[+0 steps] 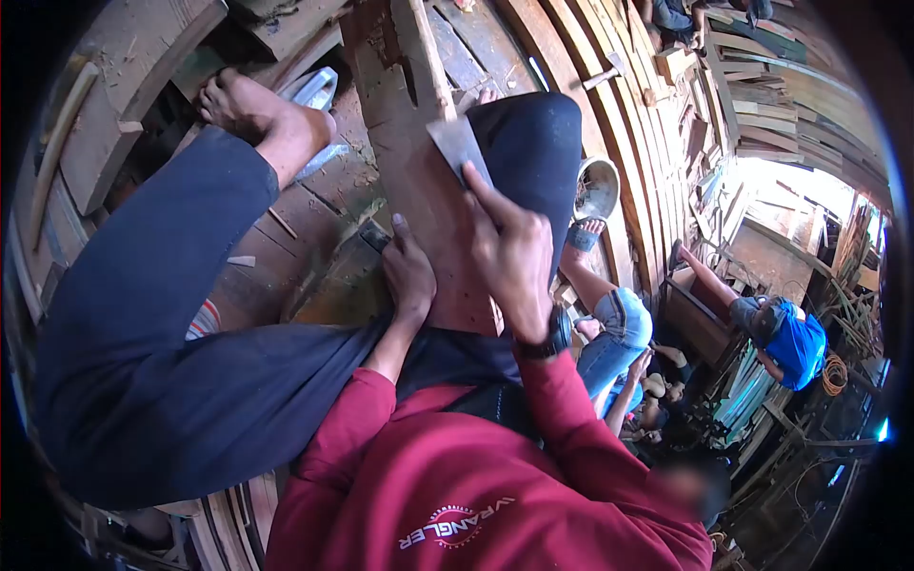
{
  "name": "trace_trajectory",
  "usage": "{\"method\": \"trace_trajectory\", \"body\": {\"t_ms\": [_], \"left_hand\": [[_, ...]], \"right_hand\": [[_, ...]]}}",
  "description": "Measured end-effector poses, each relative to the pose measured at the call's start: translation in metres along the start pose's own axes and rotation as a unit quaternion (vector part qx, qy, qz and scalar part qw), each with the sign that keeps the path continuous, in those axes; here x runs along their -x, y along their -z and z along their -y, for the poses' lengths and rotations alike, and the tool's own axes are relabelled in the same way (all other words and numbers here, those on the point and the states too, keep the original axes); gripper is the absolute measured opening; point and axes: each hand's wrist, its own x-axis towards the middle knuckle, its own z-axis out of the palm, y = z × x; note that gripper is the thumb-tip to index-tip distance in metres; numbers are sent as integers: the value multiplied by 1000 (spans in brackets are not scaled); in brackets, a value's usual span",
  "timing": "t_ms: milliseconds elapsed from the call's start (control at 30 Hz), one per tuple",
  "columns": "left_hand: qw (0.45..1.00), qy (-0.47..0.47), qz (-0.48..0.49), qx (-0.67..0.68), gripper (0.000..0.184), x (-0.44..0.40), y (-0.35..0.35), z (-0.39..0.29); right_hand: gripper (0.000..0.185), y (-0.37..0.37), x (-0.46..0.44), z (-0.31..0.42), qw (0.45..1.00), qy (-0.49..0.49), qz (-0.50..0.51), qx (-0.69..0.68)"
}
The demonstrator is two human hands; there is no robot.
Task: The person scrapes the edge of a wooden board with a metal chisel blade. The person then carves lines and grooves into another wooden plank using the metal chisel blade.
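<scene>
The wearer's maroon sweatshirt point(457, 476), with WRANGLER lettering, fills the lower middle of the frame, and dark trousers point(171, 381) spread across the left, one leg bent. Between the legs, in the middle of the frame, a long reddish-brown plank point(409, 171) runs up to the top edge. The right hand point(514, 247), a black watch point(554, 335) on its wrist, is right of centre over the plank; its fingers are mostly curled in around the near end of a wooden-handled blade point(459, 147), the index finger laid out along the metal. The handle points to the top of the frame. The left hand point(411, 271) lies at the plank's left edge, thumb raised, just beside a dark block point(372, 235) — its other fingers are partly hidden, so I cannot tell whether it grips anything.

A bare foot point(228, 100) shows at upper left, right of a curved wooden stick point(62, 157). Right of the bent knee sits a round metal bowl point(597, 190), tilted; above it a short-handled hand tool point(604, 73) lies on long boards point(624, 124) that sweep down the upper right. Past them, a person in denim shorts point(624, 324) is right of centre and — farther off, at the right — another person in a blue shirt point(798, 344) bends near an orange coil point(835, 375). Stacked timber point(766, 114) fills the upper right corner.
</scene>
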Motion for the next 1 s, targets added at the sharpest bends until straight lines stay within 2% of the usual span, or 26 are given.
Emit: {"method": "trace_trajectory", "body": {"t_ms": [33, 100, 200, 400, 467, 500, 533, 600, 733, 767, 800, 833, 900, 1000], "left_hand": [[1000, -6, -3, 5, 81, -3, -2, -1], [991, -104, -57, 63, 80, -3, -9, 10], [999, -35, -10, 30, 80, -8, -6, 16], [997, -58, -40, 36, 80, -2, -7, 6], [999, -29, -16, 23, 81, -3, -5, 6], [1000, -9, 2, 14, 82, -3, -3, 6], [1000, -13, -1, 16, 82, -4, -4, 4], [997, -59, -44, 25, 84, 1, -6, 2], [996, -73, -30, 44, 86, -2, -4, 5], [999, -36, -10, 26, 84, -5, -3, 4], [1000, 4, 13, 7, 83, -4, -2, 5], [1000, 8, 18, 4, 83, -2, -3, 13], [997, -41, -7, 59, 85, -9, -8, 15], [993, -86, -61, 52, 83, -1, -8, 7]], "right_hand": [[30, -1, 5, -6, 999, 28, -11, -21], [31, -2, 2, -8, 998, 20, 0, -54], [32, -4, -27, 8, 999, 31, -5, -1], [32, 2, -6, -13, 998, 44, 2, -42], [32, 4, -11, -6, 998, 50, -3, -27], [32, 6, -11, 0, 1000, 14, 9, -14], [32, 7, -16, 5, 1000, -11, 19, -3], [32, 11, -4, 1, 1000, -2, 17, -5], [32, 16, -1, 9, 999, -18, 26, 18], [32, 16, -4, 9, 999, -15, 29, 25], [32, 14, -5, 2, 999, 32, 7, 25], [32, 14, 2, -1, 999, 26, 8, 28], [33, 13, 5, 4, 999, -25, 36, 26], [33, 7, 5, 2, 1000, 1, 18, 16]]}}
